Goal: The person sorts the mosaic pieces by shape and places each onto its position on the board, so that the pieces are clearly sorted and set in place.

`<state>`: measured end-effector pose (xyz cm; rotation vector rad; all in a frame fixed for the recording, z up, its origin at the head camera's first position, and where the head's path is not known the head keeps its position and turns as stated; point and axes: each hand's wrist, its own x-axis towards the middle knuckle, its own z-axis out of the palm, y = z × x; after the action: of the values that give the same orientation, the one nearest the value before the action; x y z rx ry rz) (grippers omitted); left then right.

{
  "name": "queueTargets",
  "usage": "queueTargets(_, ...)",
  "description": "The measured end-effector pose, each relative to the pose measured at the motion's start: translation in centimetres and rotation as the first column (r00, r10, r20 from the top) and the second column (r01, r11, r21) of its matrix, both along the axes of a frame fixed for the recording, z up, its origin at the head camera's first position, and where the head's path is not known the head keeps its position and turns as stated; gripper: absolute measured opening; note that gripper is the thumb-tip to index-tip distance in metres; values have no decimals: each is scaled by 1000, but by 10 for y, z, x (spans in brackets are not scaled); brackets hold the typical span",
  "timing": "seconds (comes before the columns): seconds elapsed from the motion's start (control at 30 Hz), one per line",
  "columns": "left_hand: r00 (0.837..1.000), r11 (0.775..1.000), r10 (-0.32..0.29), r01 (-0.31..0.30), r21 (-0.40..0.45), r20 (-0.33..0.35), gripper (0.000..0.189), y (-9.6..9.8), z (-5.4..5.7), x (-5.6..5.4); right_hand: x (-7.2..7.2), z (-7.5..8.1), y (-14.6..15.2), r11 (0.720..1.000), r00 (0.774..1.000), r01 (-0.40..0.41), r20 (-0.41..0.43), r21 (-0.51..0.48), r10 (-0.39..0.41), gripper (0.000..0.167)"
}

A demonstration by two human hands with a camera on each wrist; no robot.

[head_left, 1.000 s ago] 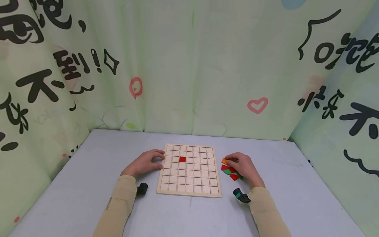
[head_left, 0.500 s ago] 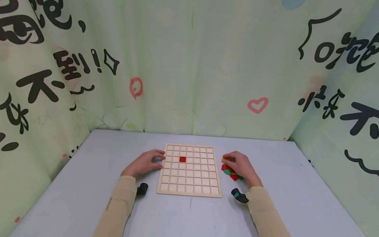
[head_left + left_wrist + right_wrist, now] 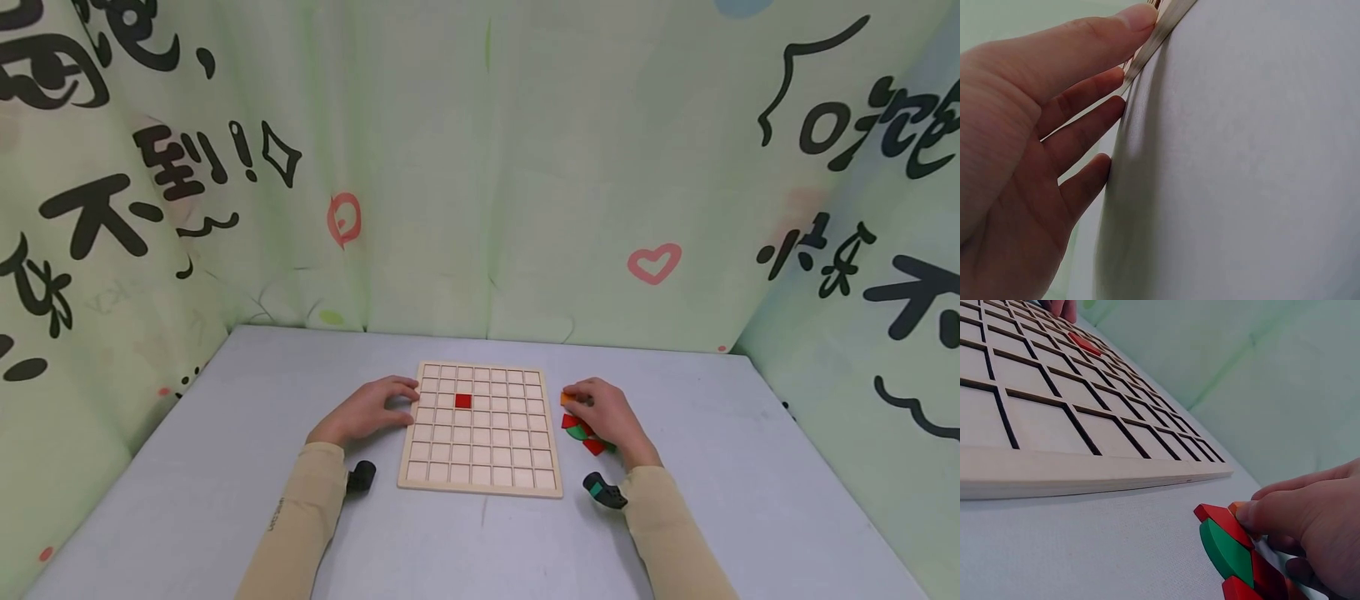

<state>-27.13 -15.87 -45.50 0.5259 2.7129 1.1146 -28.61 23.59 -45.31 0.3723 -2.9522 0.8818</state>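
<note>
A wooden grid board lies on the table, with one red square tile in a cell of its upper part. My left hand rests at the board's left edge, thumb and fingers spread and lightly bent. In the left wrist view the thumb lies right at the wooden edge. To the right of the board, my right hand pinches a small orange piece. Just below it lie a green curved piece and several red pieces, partly hidden by that hand.
A white table carries everything, with a printed green curtain standing behind and at both sides. Black wrist devices sit on the inner side of both sleeves.
My right hand has shifted slightly left and away from me, the orange piece moving a little off the red ones. The left hand and the board stay in place.
</note>
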Motion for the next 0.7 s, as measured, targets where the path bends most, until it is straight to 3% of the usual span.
queueTargets(0.43, 1000, 1000, 3, -3, -8, 1, 33, 0, -1, 0, -3, -3, -2, 999, 999, 33, 33, 11, -34, 30)
queueTargets(0.7, 1000, 1000, 4, -4, -14, 5, 33, -1, -1, -1, -3, -4, -1, 1000, 1000, 13, 26, 11, -13, 30)
